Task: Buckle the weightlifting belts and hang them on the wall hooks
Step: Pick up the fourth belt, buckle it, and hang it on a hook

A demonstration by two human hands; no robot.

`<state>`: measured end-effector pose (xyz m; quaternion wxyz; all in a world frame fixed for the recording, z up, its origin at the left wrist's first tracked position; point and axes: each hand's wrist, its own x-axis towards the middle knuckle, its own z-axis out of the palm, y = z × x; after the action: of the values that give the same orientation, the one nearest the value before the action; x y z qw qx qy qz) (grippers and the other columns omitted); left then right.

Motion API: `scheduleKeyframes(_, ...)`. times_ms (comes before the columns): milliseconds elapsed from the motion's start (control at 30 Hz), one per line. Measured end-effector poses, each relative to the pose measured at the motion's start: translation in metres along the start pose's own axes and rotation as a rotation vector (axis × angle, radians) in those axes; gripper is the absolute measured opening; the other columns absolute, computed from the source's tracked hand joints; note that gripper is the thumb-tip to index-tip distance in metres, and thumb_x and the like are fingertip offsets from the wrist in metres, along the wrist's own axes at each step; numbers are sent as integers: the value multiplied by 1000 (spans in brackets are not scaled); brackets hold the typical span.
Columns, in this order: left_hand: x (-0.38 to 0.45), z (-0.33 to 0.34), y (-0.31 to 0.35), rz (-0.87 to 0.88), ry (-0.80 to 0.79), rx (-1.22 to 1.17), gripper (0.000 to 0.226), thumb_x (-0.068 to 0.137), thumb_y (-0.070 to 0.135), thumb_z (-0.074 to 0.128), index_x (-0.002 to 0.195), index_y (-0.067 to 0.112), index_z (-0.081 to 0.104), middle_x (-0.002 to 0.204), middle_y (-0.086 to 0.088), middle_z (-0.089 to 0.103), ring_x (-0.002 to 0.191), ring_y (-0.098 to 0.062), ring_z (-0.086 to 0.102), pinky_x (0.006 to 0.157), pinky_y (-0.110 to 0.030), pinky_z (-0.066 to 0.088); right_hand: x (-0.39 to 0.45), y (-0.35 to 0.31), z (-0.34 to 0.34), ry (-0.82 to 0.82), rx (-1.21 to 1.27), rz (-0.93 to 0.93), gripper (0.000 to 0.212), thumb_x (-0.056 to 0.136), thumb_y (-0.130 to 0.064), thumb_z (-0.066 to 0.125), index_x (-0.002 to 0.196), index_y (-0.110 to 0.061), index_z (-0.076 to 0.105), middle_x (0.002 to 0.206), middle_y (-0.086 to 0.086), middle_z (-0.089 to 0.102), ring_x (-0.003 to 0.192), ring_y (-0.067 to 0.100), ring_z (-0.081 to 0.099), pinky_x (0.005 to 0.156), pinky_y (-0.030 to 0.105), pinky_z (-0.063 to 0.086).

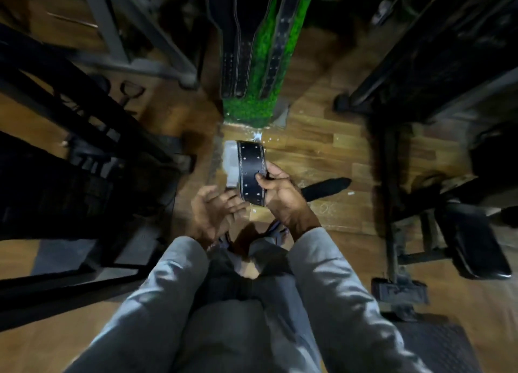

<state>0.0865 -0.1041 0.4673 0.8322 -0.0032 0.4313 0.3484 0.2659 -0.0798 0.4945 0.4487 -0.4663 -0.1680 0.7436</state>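
Note:
A black weightlifting belt [250, 171] with rows of punched holes and white stitching is held out in front of me, its strap end pointing away. My right hand [276, 194] grips it, thumb on top near the holes. A tapering dark piece [328, 189], perhaps the same belt's other end, sticks out to the right past that hand. My left hand [214, 210] is just left of the belt, fingers spread and curled, holding nothing. Two more black belts [238, 50] [280, 56] hang down the green-covered pillar [259, 92] straight ahead. The hooks themselves are out of sight.
Wooden plank floor [322, 148] lies below. A grey machine frame [134, 42] and dark gym equipment [70, 148] stand at the left. A black bench with a padded rest [471, 246] and a foot plate [398, 291] stands at the right.

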Motion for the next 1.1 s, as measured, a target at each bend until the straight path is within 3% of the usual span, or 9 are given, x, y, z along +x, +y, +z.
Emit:
scheduleKeyframes(167,-24,57,63,70,-92,55,118,66,92,63,137,-2,56,135,-24,53,122,-45,52,113,-57,38,-31,1,33,-47,70,-93,72,65,12,81,133,2,61,136,20,61,128,30,57,120,40,37)
scheduleKeyframes(267,-49,99,74,98,-114,194,82,86,72,63,115,-5,64,117,-25,62,114,-40,57,114,-54,39,-50,-5,41,-167,5,-96,53,77,21,57,119,-6,73,117,9,75,112,19,71,99,29,55)
scheduleKeyframes(400,-66,103,82,212,-68,290,16,82,20,66,84,5,71,78,-12,68,68,-26,66,62,-26,57,-65,-25,33,-277,-186,8,54,73,13,70,127,4,66,121,15,74,116,27,69,107,40,51)
scheduleKeyframes(567,-70,100,97,356,-156,251,33,75,-23,44,95,-1,60,86,-15,77,74,-23,78,63,-31,63,-60,-43,43,-109,-442,143,35,84,21,56,118,11,62,90,8,77,77,12,75,80,24,60)
scheduleKeyframes(700,-83,97,103,451,-195,366,56,67,-34,36,91,0,73,81,-4,80,70,-16,77,61,-23,60,-52,-64,88,-77,-300,60,20,85,-29,74,102,-19,70,91,-3,77,89,13,69,95,35,47)
scheduleKeyframes(833,-73,96,104,482,-119,517,45,47,-22,69,89,-6,71,92,-18,75,90,-37,76,78,-35,61,-41,-118,130,-110,-182,-11,39,94,-55,63,101,-18,73,69,-2,61,56,13,52,55,28,31)
scheduleKeyframes(933,-64,89,107,494,27,469,79,6,-5,80,81,-7,56,96,-23,63,100,-43,65,91,-50,51,-30,-155,148,-88,-159,40,35,91,-33,73,116,-10,63,74,2,69,42,10,57,41,19,38)
scheduleKeyframes(1033,-75,102,125,469,-56,551,100,19,-6,89,109,-28,52,125,-46,57,116,-55,62,107,-61,47,-22,-179,148,-74,-128,-75,69,80,-3,79,143,-4,50,117,10,74,72,20,74,63,32,48)
scheduleKeyframes(1100,-95,123,139,489,-105,607,75,51,-9,87,119,-23,58,124,-40,63,114,-47,67,102,-53,54,-20,-192,143,-197,-128,-160,54,84,11,67,136,-2,59,117,11,75,93,23,74,87,41,56)
